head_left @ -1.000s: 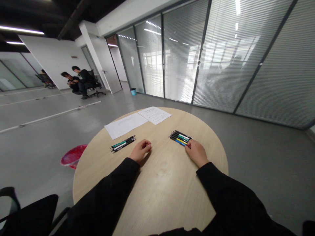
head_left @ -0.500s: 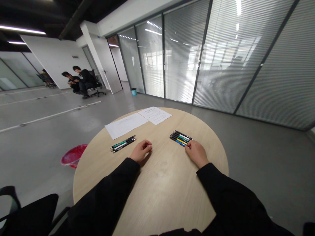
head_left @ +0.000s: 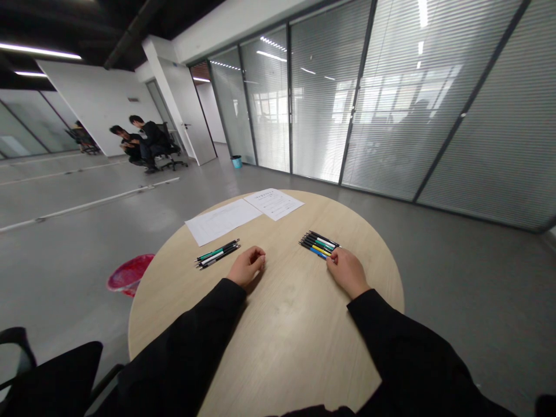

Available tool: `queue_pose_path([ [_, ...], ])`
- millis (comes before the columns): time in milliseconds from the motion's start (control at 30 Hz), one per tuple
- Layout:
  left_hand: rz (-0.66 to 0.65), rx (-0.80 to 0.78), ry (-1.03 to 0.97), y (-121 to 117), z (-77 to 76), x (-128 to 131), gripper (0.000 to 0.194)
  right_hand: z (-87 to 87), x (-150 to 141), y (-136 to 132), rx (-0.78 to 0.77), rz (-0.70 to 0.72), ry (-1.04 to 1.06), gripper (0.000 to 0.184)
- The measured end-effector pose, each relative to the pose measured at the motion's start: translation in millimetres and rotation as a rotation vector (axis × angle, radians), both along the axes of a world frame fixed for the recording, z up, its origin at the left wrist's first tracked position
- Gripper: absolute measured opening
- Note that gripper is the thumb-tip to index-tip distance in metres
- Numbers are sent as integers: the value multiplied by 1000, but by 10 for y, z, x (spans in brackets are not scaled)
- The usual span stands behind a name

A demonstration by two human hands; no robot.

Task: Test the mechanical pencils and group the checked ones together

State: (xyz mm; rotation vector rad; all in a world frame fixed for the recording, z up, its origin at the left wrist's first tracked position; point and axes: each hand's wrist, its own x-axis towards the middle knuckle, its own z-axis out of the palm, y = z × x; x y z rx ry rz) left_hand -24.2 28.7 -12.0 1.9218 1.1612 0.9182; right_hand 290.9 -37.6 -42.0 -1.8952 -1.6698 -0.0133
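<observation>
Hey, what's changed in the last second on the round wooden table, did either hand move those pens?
Almost nothing. The head camera's view has shifted slightly. Neither the left hand, a loose fist, nor the right hand has taken hold of or let go of anything. The slim pens at left, the colourful pens at right, the white paper sheets and the round pale wood table stayed as they were.

The writing on the two sheets of paper (head_left: 273, 204) is too small to be read. Whether the right hand (head_left: 347, 272) touches the pens (head_left: 319, 245) cannot be told. The black sleeves (head_left: 182, 353) are cut off by the bottom edge, and the red basket (head_left: 128, 275) is partly hidden by the table (head_left: 278, 353). A chair (head_left: 52, 376) is cut off at lower left.
</observation>
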Motion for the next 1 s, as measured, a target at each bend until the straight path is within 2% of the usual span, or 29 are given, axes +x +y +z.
queue_pose_path([
  [100,65,138,217,-22,78,-33,20,26,-24,-23,7,11,9,11],
  [233,91,238,385,-13,115,-80,18,69,-92,-69,22,78,22,11],
  [300,107,270,458,13,100,-119,16,101,-148,-101,28,144,29,9],
  [433,150,370,626,78,84,-249,17,198,-304,-171,-7,361,36,9],
  [533,250,431,761,110,120,-373,19,300,-454,-206,-16,506,69,8],
  [700,465,417,940,131,209,-553,24,427,-730,-156,0,631,104,8],
  [833,597,399,1006,144,236,-660,29,341,-874,-50,14,625,139,7],
  [1000,627,307,1046,164,216,-743,30,134,-866,4,18,573,173,11],
])
